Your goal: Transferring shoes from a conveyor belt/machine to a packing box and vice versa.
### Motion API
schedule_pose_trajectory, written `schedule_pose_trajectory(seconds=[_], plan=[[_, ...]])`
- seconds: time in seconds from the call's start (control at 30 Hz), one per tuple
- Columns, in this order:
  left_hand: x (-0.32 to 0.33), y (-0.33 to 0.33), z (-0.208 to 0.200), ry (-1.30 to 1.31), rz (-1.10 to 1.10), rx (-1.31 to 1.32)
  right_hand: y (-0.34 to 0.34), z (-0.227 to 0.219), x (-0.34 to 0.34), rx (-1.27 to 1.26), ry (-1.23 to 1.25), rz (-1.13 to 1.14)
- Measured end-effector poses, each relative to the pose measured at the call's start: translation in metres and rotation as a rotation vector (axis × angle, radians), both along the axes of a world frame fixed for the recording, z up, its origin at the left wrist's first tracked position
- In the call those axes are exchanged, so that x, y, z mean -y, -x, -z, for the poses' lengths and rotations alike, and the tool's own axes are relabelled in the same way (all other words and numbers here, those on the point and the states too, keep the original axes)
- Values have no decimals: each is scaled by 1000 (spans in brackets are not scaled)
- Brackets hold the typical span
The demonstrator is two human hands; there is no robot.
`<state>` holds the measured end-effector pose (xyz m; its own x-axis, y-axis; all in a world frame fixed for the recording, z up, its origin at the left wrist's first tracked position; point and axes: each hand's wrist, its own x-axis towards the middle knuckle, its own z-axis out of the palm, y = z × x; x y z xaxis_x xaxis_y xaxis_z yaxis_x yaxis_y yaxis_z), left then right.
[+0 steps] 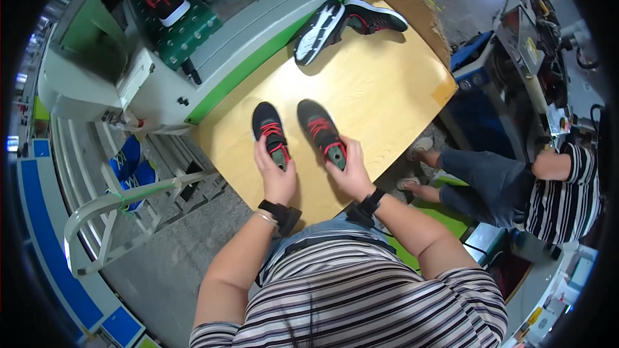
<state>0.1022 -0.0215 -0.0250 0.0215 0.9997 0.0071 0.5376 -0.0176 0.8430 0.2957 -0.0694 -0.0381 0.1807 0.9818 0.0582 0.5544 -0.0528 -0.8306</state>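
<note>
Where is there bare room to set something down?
Bare: the table between the right held shoe and the cardboard wall, plus a strip below the far shoes. Crowded: the far edge; nearer, around the left hand and right hand.

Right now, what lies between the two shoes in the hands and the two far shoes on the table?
In the head view, only bare tabletop shows between the held shoes and the far shoes.

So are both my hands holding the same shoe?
No, your left hand holds one red-laced shoe and your right hand holds a second red-laced shoe.
</note>
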Motion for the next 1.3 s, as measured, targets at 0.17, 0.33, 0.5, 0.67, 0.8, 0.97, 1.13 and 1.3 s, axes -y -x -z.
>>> schedule_pose_trajectory(seconds=[0.17,0.33,0.5,0.67,0.8,0.97,1.13,1.3], plan=[[8,2,3,-5,36,-42,16,1,6,-1,85,-103],[2,16,8,27,52,46,25,-11,-17,-66,151,-116],[2,16,11,18,41,35,27,-7,-20,0,95,-138],[0,23,9,28,20,77,32,-11,-20,-62,108,-124],[-39,25,-46,408,-181,595,24,-10,-8,-103,46,-124],[-100,27,-143,-25,-128,613,16,-23,-6,-263,134,-129],[-210,59,-181,-300,-290,347,18,-88,-50,-718,193,-29],[-272,58,-182,-506,-333,-11,13,-171,-148,-496,-342,-70]])
